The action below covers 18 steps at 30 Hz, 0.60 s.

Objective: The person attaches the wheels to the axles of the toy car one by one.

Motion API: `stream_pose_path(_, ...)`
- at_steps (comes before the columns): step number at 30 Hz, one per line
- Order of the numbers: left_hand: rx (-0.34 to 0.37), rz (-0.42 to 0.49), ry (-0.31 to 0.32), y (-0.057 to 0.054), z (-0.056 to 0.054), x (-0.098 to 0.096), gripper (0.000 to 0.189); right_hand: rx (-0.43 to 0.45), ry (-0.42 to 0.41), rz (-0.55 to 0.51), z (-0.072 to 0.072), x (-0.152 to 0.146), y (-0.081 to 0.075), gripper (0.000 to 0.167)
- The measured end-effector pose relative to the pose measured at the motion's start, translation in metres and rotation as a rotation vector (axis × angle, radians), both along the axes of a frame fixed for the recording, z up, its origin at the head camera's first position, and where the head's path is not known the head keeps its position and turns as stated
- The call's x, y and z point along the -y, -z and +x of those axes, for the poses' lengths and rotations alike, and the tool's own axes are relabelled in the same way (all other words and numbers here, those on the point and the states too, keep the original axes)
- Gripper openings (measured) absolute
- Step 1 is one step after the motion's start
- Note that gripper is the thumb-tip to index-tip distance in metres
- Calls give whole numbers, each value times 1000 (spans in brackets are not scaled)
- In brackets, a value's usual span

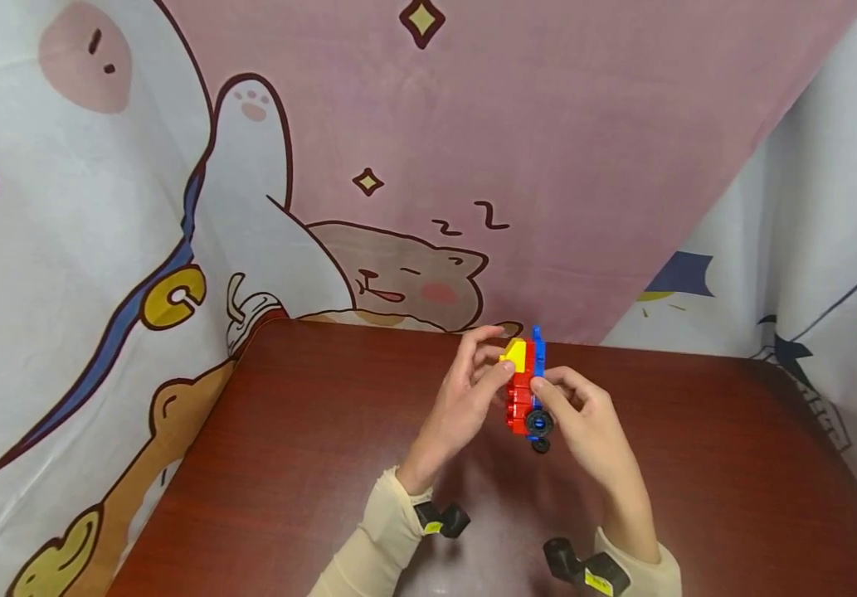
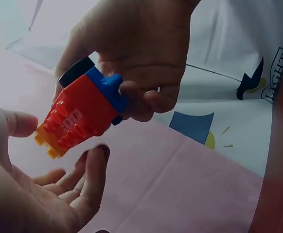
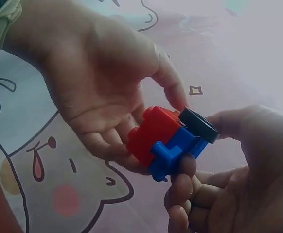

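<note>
Above the table, both hands meet at a toy block car [image 1: 519,406] of red blocks, with a yellow sloped block [image 1: 515,355], a blue base [image 1: 540,358] and black wheels [image 1: 538,423]. My right hand [image 1: 598,431] pinches the car by its blue base, thumb on the near side and curled fingers beneath it in the right wrist view. My left hand [image 1: 458,406] has its thumb tip at the yellow block. In the left wrist view its other fingers [image 2: 95,177] are spread loosely, apart from the red studs [image 2: 66,124].
A dark red-brown tabletop [image 1: 286,414] lies below the hands. Behind it hangs a pink cloth [image 1: 585,149] printed with cartoon animals, and white cloth [image 1: 839,207] closes the right side. Black wrist devices [image 1: 443,520] sit at both cuffs.
</note>
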<state>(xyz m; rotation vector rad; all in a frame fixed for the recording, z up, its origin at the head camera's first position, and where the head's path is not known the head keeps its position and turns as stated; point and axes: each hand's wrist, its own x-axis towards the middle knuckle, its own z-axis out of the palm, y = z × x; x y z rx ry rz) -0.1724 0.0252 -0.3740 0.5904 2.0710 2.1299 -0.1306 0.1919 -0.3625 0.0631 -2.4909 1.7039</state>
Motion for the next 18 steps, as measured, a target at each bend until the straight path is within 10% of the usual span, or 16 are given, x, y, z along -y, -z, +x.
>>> stream_pose_path(7,-19,59,77,4,5,1,41,31,-41,15,9,0,3,24)
stream_pose_path(18,-37,119,26,-3,-4,8,41,-123,-15,-83,-4,-4,17,27)
